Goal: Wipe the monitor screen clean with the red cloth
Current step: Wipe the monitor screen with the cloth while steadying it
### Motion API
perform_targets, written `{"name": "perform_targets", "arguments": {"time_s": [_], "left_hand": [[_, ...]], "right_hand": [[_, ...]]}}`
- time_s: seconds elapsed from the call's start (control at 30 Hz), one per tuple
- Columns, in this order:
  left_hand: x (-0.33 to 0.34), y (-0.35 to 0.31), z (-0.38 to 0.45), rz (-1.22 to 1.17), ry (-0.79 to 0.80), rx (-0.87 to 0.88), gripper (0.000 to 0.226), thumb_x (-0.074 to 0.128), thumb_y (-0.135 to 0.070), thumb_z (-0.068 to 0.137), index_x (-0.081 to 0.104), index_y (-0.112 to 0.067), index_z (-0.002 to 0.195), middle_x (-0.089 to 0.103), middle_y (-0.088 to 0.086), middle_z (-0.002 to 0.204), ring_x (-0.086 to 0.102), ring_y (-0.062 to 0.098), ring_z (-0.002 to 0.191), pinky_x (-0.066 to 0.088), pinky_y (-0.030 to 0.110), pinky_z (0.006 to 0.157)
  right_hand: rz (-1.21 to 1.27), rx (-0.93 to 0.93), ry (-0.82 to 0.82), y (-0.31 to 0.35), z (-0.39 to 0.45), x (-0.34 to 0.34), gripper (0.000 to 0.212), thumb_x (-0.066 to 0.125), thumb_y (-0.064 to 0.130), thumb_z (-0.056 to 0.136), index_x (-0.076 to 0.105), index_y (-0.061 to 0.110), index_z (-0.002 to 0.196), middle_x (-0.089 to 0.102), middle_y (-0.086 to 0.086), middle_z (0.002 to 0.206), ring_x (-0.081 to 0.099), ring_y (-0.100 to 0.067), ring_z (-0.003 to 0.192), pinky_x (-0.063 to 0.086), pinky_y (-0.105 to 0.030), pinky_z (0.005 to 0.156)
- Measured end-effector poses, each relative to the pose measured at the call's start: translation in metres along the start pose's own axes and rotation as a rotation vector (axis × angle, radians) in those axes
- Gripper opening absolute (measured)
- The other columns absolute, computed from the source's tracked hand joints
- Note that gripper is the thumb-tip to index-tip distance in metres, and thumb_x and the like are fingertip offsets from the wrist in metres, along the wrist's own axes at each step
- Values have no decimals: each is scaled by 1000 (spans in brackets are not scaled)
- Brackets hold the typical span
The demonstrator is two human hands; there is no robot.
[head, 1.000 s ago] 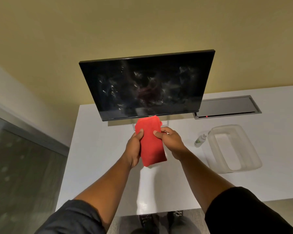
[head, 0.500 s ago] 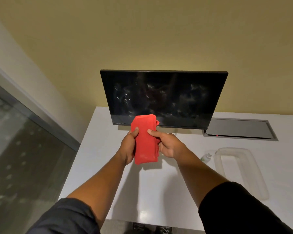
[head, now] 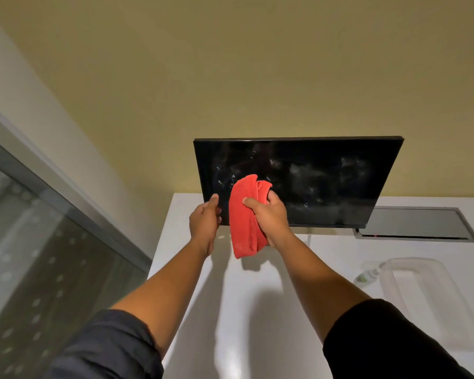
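Observation:
A black monitor (head: 326, 181) stands at the back of the white desk (head: 257, 310), its dark screen marked with whitish smears. My right hand (head: 270, 217) grips the folded red cloth (head: 244, 220), whose top edge lies over the lower left part of the screen. My left hand (head: 204, 218) is at the monitor's lower left corner, thumb on the left edge of the frame; its fingers are hidden behind the hand, so a grip cannot be confirmed.
A clear plastic tray (head: 422, 296) lies on the desk at the right, with a small spray bottle (head: 367, 276) beside it. A grey cable hatch (head: 416, 222) sits behind the tray. A glass partition (head: 39, 255) runs along the desk's left side.
The left hand has let go of the cloth and moved to the monitor's left edge. The right hand has lifted the cloth up against the lower left screen. The head view has tilted upward.

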State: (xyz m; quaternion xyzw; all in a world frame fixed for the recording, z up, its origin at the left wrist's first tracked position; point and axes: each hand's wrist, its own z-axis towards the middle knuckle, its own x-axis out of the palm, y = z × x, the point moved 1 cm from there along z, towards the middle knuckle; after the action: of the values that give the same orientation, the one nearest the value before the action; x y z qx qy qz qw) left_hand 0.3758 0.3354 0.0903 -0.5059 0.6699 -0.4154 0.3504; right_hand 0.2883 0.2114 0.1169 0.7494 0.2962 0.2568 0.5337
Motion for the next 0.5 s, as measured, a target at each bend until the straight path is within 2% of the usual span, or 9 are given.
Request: {"name": "perform_targets", "arguments": {"time_s": [0.1,0.17,0.23,0.3,0.4,0.5], "left_hand": [[-15,-17,30,-20,-138,66,26,61,-45,90,66,-22,101,71,4,109,65,22,95,53,38,88],[-20,-32,44,-36,-183,108,17,61,-37,91,65,-24,102,69,3,111,64,22,99,52,34,87],[-23,-49,55,-43,-192,157,18,59,-31,94,65,-23,109,67,-4,109,62,18,102,45,26,83],[-22,-64,66,-56,-156,201,22,57,-28,96,64,-21,116,64,-8,109,60,14,103,41,21,83],[-20,-83,81,-40,-59,258,27,54,-29,98,63,-21,123,65,-5,115,60,12,101,43,19,80],[-18,-98,97,-17,31,312,31,51,-29,99,63,-18,126,66,-5,118,61,10,102,43,14,77]], "right_hand": [[-240,-228,-154,7,6,24,22,70,19,79,51,18,90,65,-1,85,64,-20,74,54,-32,62],[-384,-345,-252,9,8,38,26,69,22,76,45,17,86,58,-1,83,59,-20,70,52,-35,59],[-472,-429,-329,14,8,53,27,68,21,76,41,19,83,54,1,84,53,-15,66,48,-32,56],[-528,-486,-378,19,9,66,26,67,20,78,41,20,86,52,-1,89,52,-15,63,44,-30,56],[-642,-607,-423,23,17,84,26,64,18,78,47,9,95,51,-7,93,55,-27,65,48,-38,56],[-730,-686,-428,27,29,103,35,66,20,78,52,5,108,53,-8,99,60,-29,74,48,-37,55]]}}
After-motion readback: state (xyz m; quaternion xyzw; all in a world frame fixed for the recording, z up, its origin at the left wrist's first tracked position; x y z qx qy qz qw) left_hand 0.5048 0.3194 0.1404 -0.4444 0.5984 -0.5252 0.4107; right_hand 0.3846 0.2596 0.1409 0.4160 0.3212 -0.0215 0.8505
